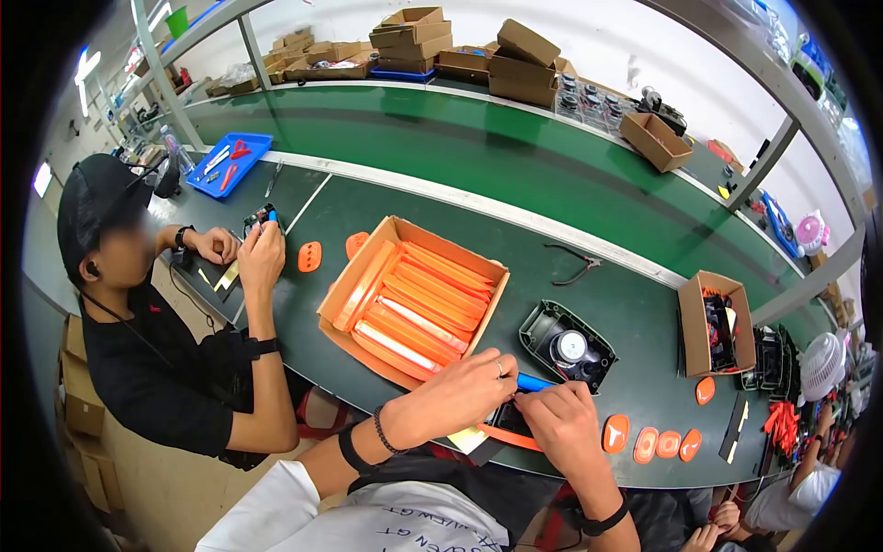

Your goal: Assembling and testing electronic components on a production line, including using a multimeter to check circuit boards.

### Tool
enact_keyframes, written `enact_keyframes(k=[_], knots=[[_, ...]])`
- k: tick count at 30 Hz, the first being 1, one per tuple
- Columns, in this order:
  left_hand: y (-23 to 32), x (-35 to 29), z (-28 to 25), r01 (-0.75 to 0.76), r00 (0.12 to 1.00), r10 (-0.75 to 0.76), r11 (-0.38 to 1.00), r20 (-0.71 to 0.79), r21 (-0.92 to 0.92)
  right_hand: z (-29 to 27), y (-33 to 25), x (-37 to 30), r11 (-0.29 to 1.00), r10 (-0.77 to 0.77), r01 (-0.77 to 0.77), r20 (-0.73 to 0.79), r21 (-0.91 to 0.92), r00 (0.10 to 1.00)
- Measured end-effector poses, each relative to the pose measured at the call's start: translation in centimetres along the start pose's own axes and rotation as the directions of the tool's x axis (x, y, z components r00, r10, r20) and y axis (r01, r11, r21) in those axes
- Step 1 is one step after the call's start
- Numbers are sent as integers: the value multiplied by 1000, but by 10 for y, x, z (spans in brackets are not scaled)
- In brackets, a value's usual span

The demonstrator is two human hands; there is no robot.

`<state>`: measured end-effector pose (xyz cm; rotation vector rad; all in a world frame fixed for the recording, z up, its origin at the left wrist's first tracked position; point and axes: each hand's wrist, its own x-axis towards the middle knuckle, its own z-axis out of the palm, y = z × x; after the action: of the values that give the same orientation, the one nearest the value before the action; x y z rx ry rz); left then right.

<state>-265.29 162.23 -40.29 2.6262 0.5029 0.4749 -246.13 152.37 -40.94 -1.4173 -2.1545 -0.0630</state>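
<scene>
Near the front edge of the bench, both my hands are closed around a small black part (511, 419). A blue cylinder (533, 382) shows behind it, between my fingers. My left hand (474, 391) grips from the left, its fingertips curled at the part's far side. My right hand (563, 425) pinches from the right, and its fingers hide some of the part. Just below lies an orange strip (509, 439), next to a pale yellow piece (467, 440). Beyond my hands sits an open black housing (570, 348) with a round speaker inside.
A cardboard box (329, 317) of orange panels stands left of the housing. Pliers (581, 270) lie farther back. Several orange covers (646, 445) lie to the right, below a box of black parts (704, 340). At left, a co-worker (156, 340) handles a small assembly beside a blue tray (230, 166).
</scene>
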Motion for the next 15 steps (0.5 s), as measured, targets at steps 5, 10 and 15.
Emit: enact_keyframes(k=[5, 10, 15], knots=[[-3, 0, 0, -23, 999, 23, 1000, -26, -2, 2, -2, 2, 997, -6, 12, 80, -73, 997], [-5, -4, 6, -71, 997, 73, 995, -38, 71, 1, -7, 3, 994, -45, 51, 64, -97, 997], [0, 0, 15, -54, 993, 54, 999, -106, 3, -3, -14, 5, 999, -10, 11, 15, -51, 1000]])
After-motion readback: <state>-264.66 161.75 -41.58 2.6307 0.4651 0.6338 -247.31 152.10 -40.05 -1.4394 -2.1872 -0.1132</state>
